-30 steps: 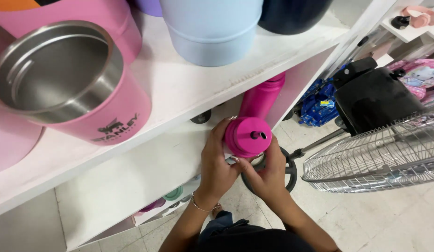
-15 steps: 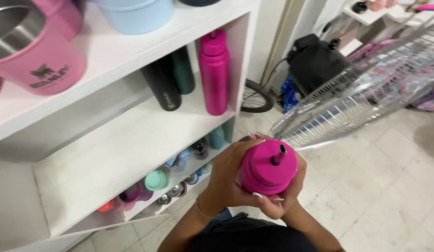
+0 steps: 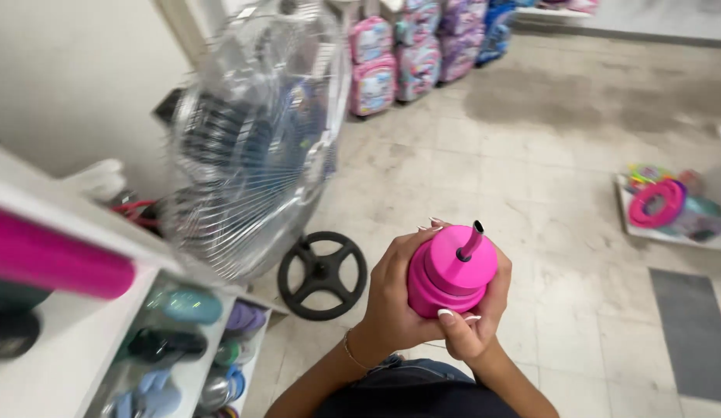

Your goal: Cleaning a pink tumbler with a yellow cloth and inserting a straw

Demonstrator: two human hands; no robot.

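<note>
A bright pink bottle (image 3: 451,271) sits upright in front of the person's body, above the tiled floor (image 3: 546,162). It has a round screw lid in the same pink and a short dark-tipped spout rising from the top at a slight tilt. The left hand (image 3: 391,298) wraps its side, fingers (image 3: 430,226) curled over the rim of the lid; the right hand (image 3: 480,321) cups it from the other side, fingers closed around the body. Both hands grip it firmly.

The floor is pale, worn tile with grey smudges. At left stands one white shelf unit (image 3: 66,348) holding small bottles in its lower compartments, too blurred to count, and one pink bottle lying blurred on top. Beside it is one large metal pedestal fan (image 3: 252,147) on a black round base. Several children's backpacks (image 3: 399,54) line the far wall.
</note>
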